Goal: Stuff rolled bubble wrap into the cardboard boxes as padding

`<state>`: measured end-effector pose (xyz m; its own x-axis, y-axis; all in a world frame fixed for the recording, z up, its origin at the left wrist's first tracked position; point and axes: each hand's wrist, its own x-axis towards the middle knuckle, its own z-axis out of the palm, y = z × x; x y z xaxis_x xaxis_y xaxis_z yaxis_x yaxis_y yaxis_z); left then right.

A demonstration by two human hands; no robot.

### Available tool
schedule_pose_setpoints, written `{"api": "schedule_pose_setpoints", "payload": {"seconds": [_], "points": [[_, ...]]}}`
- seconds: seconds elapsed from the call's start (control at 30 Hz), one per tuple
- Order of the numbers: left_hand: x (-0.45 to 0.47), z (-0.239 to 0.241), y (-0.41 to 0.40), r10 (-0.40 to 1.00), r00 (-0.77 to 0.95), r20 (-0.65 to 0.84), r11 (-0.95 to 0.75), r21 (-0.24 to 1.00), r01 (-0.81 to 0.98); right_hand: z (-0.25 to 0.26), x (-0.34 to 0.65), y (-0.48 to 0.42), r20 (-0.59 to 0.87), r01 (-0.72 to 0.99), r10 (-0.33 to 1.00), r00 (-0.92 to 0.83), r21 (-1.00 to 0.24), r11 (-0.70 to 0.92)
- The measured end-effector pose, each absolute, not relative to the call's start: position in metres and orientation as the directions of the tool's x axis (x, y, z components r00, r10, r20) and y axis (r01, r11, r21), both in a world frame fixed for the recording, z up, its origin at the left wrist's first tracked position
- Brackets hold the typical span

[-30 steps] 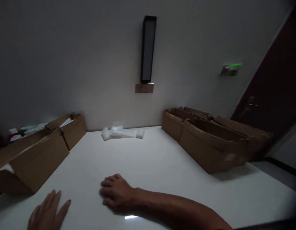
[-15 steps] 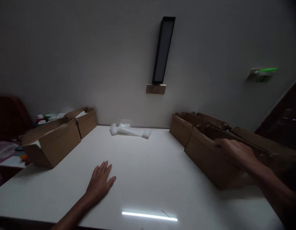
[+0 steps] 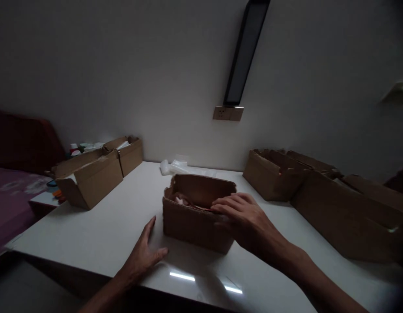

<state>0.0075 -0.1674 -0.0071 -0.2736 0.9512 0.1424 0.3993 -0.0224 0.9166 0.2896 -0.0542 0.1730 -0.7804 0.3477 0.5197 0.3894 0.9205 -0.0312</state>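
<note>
Live at the near middle of the white bench, the open cardboard box is gripped at its right end by the right hand, while the left hand is spread open just beside it. The box is apparently being positioned, and a steadying of its left end seems called for. One box is handled, then; beyond, two left-side cartons are lined up, at least three right-side cartons are clustered, and one clear plastic bundle is seen.
</note>
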Motion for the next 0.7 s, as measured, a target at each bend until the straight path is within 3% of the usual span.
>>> {"api": "schedule_pose_setpoints", "payload": {"seconds": [0.07,0.17,0.3,0.4,0.53,0.7], "points": [[0.002,-0.009,-0.170,0.936,-0.301,0.184,-0.082,0.943,0.323,0.160,0.298,-0.055,0.698,0.394,0.299,-0.650,-0.027,0.919],[-0.005,-0.009,-0.170,0.912,-0.360,0.195,-0.096,0.957,0.274,0.123,0.325,-0.049,0.769,0.477,0.457,-0.448,-0.227,0.849],[-0.007,0.003,-0.154,0.914,-0.385,0.130,-0.054,0.978,0.202,0.061,0.336,-0.028,0.367,0.528,0.815,-0.448,-0.627,0.573],[-0.006,0.010,-0.131,0.923,-0.356,0.147,-0.091,0.981,0.169,0.030,0.315,-0.010,0.186,0.426,0.832,-0.522,-0.788,0.444],[-0.005,0.008,-0.106,0.932,-0.315,0.179,-0.101,0.963,0.249,0.019,0.286,0.005,0.238,0.283,0.799,-0.552,-0.848,0.448],[-0.003,0.000,-0.106,0.944,-0.237,0.228,-0.116,0.906,0.407,0.013,0.296,0.005,0.313,0.390,0.819,-0.481,-0.760,0.520]]}}
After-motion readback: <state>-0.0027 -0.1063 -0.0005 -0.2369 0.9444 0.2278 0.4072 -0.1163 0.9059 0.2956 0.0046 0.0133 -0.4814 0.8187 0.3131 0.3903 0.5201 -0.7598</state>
